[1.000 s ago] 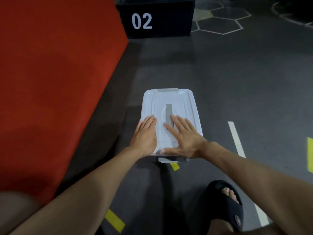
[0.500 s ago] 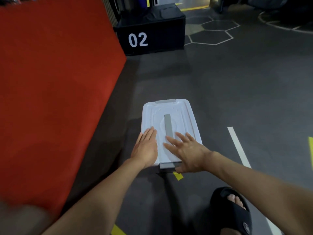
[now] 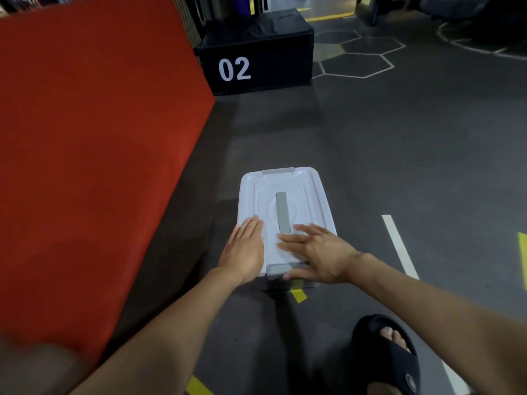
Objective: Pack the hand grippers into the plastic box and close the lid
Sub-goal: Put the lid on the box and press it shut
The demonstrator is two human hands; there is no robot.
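Left hand (image 3: pixel 245 249) lies flat, fingers straight, on the near left of the white lid (image 3: pixel 285 201); right hand (image 3: pixel 316 255) is spread loosely over the near right, thumb at the grey front latch (image 3: pixel 275 270), gripping nothing. The closed plastic box (image 3: pixel 312 284) sits on the dark floor (image 3: pixel 370 155), beside a red mat (image 3: pixel 94 138), a black "02" box (image 3: pixel 256 55) beyond, a black slide sandal (image 3: pixel 390 354) near right

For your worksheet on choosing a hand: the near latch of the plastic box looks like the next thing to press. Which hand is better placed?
Probably the right hand: its thumb already lies at the near latch, while the left hand lies flat on the lid.
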